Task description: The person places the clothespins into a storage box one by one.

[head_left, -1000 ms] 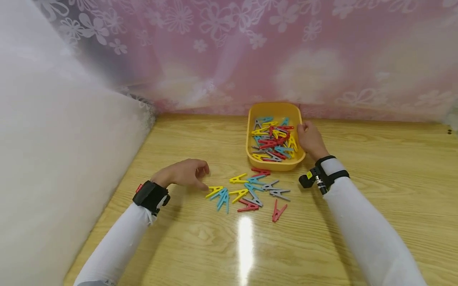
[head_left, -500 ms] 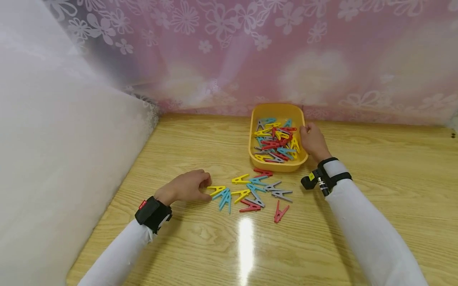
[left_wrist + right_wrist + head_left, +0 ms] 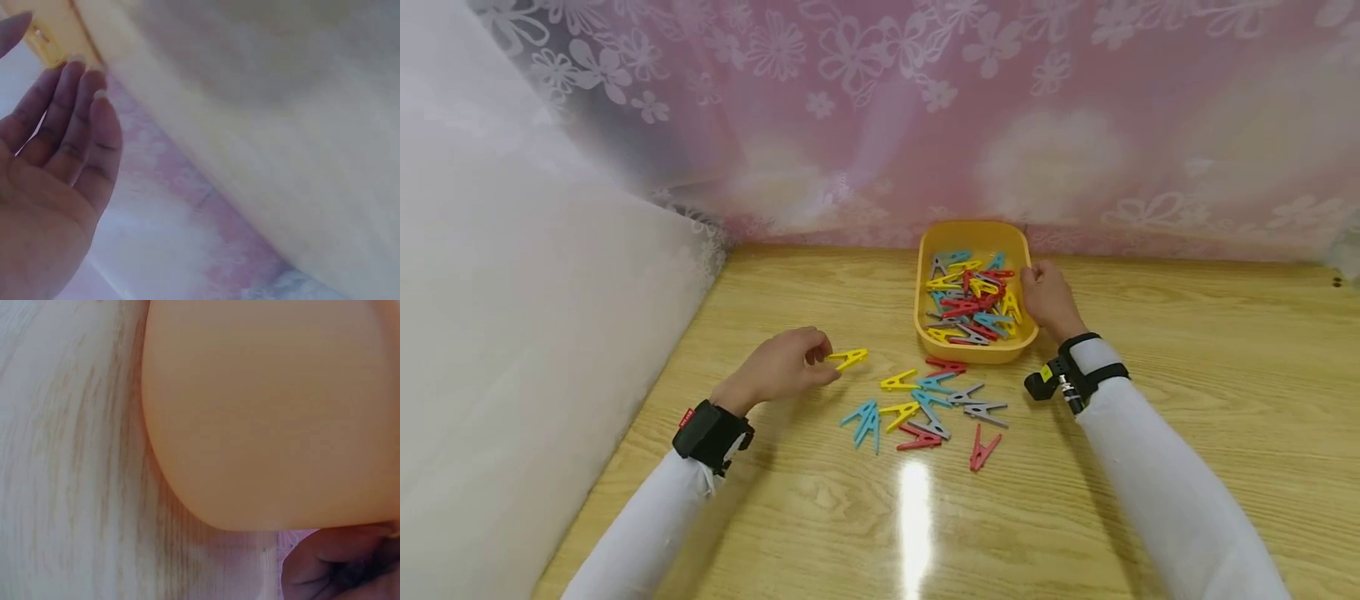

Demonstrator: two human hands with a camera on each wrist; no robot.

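Note:
My left hand (image 3: 784, 367) pinches a yellow clothespin (image 3: 850, 358) between thumb and fingertips, above the table left of the loose pile. In the left wrist view the yellow clothespin (image 3: 45, 45) shows at the fingertips, top left. My right hand (image 3: 1051, 300) grips the right rim of a yellow plastic basin (image 3: 977, 353), which holds many red, yellow, blue and grey clothespins. The outer wall of the basin (image 3: 269, 425) fills most of the right wrist view, with curled fingers of the right hand (image 3: 340, 562) at its lower right edge.
Loose clothespins lie in front of the basin: blue ones (image 3: 867, 423) at the left, a yellow one (image 3: 898, 412) and grey ones (image 3: 985, 412) in the middle, a red one (image 3: 983, 450) nearest. Behind the wooden table (image 3: 820, 517) hangs a pink flowered cloth (image 3: 887, 125); a white sheet (image 3: 535, 292) stands left.
My left hand has come down to the yellow clothespin beside the blue ones, taken hold of it and lifted it up and away. My right hand stays on the basin's rim.

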